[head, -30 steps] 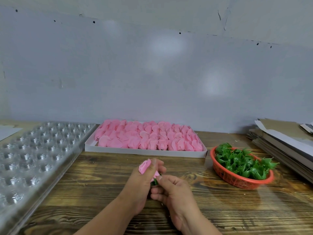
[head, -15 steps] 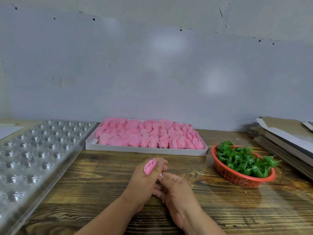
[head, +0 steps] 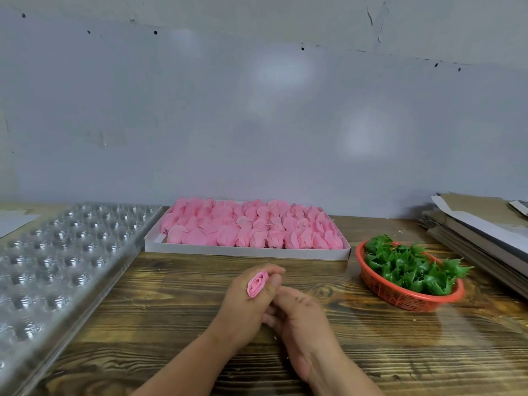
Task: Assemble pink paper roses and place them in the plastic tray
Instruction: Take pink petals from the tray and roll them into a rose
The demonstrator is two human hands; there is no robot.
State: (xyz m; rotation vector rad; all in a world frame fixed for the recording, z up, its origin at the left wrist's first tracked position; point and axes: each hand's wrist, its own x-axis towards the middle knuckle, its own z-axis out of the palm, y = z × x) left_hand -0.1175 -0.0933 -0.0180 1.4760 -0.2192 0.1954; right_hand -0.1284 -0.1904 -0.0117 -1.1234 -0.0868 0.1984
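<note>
We hold a rolled pink paper rose [head: 257,283] in the curled fingers of our left hand [head: 245,310], above the desk [head: 177,315]; our right hand [head: 297,318] touches it from below, its grip hidden. The plastic tray [head: 65,252] lies at left, a white box [head: 245,250] of pink petals [head: 251,227] behind, and a red basket [head: 400,292] of green leaves [head: 411,267] at right.

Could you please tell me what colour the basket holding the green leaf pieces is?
The basket is orange-red with a mesh wall, seen in the head view.
</note>
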